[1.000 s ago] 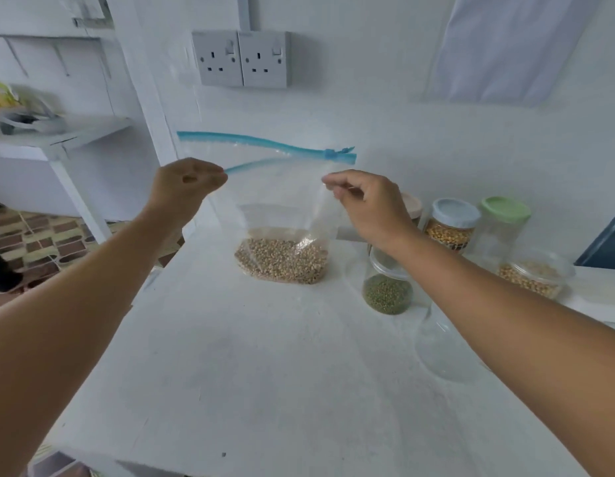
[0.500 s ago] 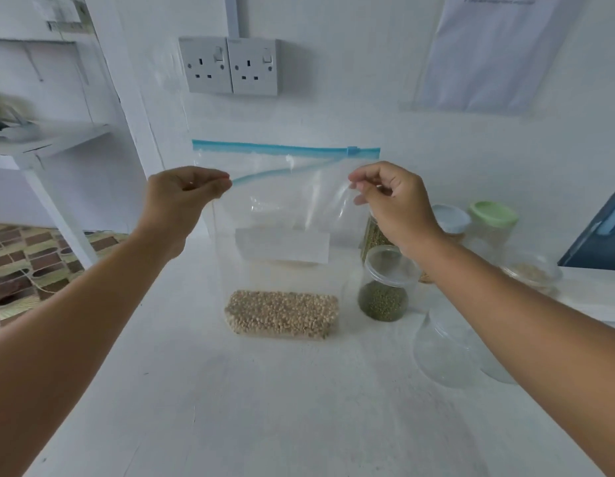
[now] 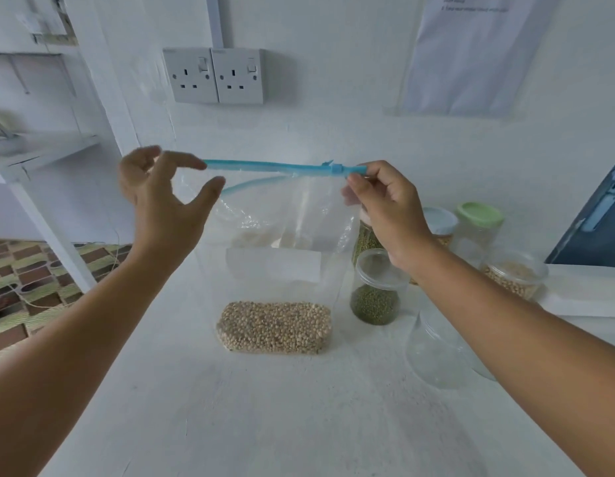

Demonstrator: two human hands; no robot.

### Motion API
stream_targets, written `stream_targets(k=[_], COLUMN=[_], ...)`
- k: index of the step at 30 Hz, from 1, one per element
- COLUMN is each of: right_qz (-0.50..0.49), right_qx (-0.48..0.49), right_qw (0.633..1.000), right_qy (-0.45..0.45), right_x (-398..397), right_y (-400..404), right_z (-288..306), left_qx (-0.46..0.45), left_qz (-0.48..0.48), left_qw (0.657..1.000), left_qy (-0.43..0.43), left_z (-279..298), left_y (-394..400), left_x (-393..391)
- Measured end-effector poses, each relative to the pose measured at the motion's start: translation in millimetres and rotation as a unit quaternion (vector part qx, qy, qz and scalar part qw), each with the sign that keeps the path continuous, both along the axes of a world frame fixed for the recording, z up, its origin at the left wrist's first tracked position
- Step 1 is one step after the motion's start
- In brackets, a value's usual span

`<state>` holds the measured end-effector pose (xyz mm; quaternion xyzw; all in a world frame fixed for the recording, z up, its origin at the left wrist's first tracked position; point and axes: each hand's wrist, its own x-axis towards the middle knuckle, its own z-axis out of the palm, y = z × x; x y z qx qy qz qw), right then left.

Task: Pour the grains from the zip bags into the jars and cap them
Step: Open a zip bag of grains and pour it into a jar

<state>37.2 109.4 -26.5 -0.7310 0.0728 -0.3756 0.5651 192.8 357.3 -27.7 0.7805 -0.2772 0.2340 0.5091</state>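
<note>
Pinching clear zip bag (image 3: 282, 235) w/ blue zipper at 1 o'clock corner, right hand (image 3: 385, 204); left hand (image 3: 161, 197) fingers apart, gripping nothing. Standing on white table (image 3: 265, 407) centre, beige grains (image 3: 275, 327) inside. Risking sagging, spilling w/ one-corner support.

Double wall socket (image 3: 213, 76), taped paper sheet (image 3: 471, 53), white shelf (image 3: 41, 151), patterned floor (image 3: 31, 270)

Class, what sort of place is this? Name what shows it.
Probably a home kitchen or utility corner: grain jars on a white counter, a double wall socket, patterned floor tiles.

head-worn view, forward-down, close over table (image 3: 299, 407)
</note>
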Motion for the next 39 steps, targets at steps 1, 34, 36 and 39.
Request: stream_targets(k=[1, 34, 36, 39], right_qz=[0.003, -0.017, -0.028, -0.034], right_qx=[0.001, -0.010, -0.001, 0.002], right_qw=[1.000, 1.000, 1.000, 0.999], right_qy=[-0.002, 0.007, 0.009, 0.017], right_x=[0, -23, -25, -28], right_y=[0, -4, -9, -14], right_z=[0, -8, -11, -17], left_qx=[0.015, 0.216, 0.203, 0.187], left_qz=[-0.008, -0.032, -0.009, 0.006], left_qw=[0.999, 0.969, 0.973, 0.977], left_qy=[-0.035, -0.112, -0.111, -0.099], left_z=[6, 36, 37, 36], left_y=[-5, -2, 12, 28], left_x=[-5, 23, 33, 42])
